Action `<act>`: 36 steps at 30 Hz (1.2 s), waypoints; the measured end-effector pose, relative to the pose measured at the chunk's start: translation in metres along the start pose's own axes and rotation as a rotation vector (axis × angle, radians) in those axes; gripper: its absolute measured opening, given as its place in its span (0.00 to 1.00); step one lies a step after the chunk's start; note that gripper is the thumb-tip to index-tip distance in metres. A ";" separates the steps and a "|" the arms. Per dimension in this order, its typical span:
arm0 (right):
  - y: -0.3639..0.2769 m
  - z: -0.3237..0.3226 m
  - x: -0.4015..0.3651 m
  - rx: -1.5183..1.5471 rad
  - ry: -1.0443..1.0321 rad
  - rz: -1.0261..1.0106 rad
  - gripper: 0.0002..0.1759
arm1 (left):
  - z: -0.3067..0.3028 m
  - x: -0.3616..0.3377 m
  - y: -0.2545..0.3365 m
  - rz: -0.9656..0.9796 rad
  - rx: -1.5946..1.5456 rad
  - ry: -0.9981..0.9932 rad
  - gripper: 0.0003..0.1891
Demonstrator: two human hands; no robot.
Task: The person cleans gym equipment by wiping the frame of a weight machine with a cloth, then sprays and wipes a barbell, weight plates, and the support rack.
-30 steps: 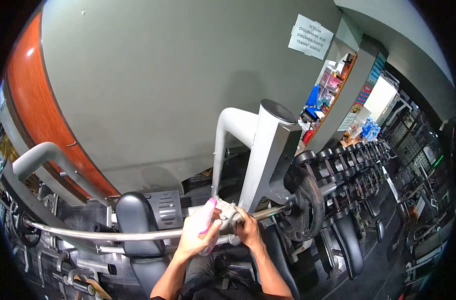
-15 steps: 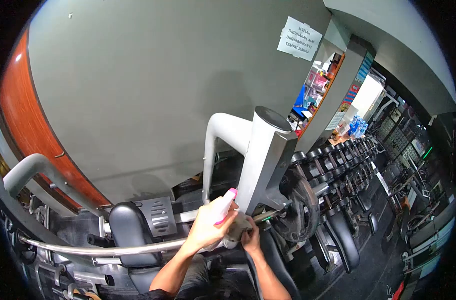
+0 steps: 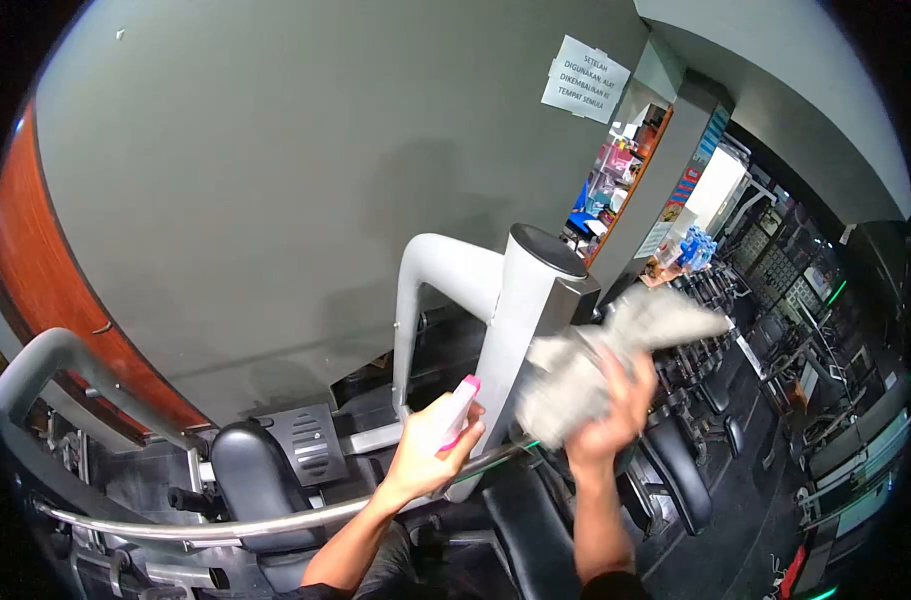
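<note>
Your left hand (image 3: 423, 457) is up in front of you with its fingers (image 3: 468, 412) wrapped tight around a spray bottle (image 3: 454, 412). The bottle's pink top points up and to the right, just beside the pale metal post (image 3: 521, 330) of the gym machine. The bottle's lower part is hidden inside your grip.

Your right hand (image 3: 608, 412) is raised higher, to the right of the post, and holds a grey cloth (image 3: 586, 362). The cloth is bunched against your palm, and one loose end trails up and to the right, clear of the machine. This hand is blurred, so you can see the fingers closed on the cloth but not how each one lies. The lower left edge of the cloth is close against the side of the post; whether it touches is hard to tell.

A long steel bar (image 3: 266, 522) runs from the lower left toward the foot of the post, passing under your left wrist. A black pad (image 3: 248, 470) sits behind that bar. A white bent tube (image 3: 416, 285) rises to the left of the post. Behind it all is a grey wall (image 3: 276, 180), with a paper notice (image 3: 584, 75) at its upper right. Dumbbell racks (image 3: 716, 290) line the room beyond your right hand.
</note>
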State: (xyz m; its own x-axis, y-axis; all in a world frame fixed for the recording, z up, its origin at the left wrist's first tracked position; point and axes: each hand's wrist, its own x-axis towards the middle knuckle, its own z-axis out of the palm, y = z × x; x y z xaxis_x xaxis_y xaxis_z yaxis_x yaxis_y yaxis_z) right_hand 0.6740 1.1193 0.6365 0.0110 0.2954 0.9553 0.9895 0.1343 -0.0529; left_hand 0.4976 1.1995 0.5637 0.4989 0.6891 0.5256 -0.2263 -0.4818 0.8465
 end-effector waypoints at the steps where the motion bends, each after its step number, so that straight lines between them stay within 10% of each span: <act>1: -0.001 0.011 0.027 -0.115 -0.152 -0.083 0.20 | -0.002 -0.006 0.000 -0.058 -0.013 0.000 0.11; 12: -0.009 0.038 -0.040 -0.439 -0.997 -0.469 0.15 | -0.029 -0.046 -0.007 -0.295 0.013 0.009 0.10; 15: -0.020 0.032 -0.014 -0.326 -1.302 -0.277 0.15 | -0.032 -0.046 -0.002 -0.289 0.025 0.047 0.11; 22: -0.015 0.052 0.097 -0.426 -0.568 -0.416 0.18 | -0.030 -0.048 0.023 -0.441 -0.076 0.047 0.13; 31: -0.009 0.110 -0.067 -0.572 -1.133 -0.534 0.15 | -0.026 -0.064 0.013 -0.374 -0.141 0.102 0.09; 36: -0.043 0.073 -0.016 -0.434 -1.401 -0.297 0.09 | -0.032 -0.089 -0.002 -0.301 -0.100 0.133 0.09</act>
State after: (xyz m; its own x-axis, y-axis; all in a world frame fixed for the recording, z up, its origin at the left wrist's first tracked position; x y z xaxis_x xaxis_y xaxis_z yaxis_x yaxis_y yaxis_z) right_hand 0.6207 1.1779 0.6026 -0.0878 0.9856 -0.1443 0.8982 0.1409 0.4163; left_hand 0.4270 1.1567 0.5176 0.4434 0.8602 0.2519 -0.1697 -0.1954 0.9659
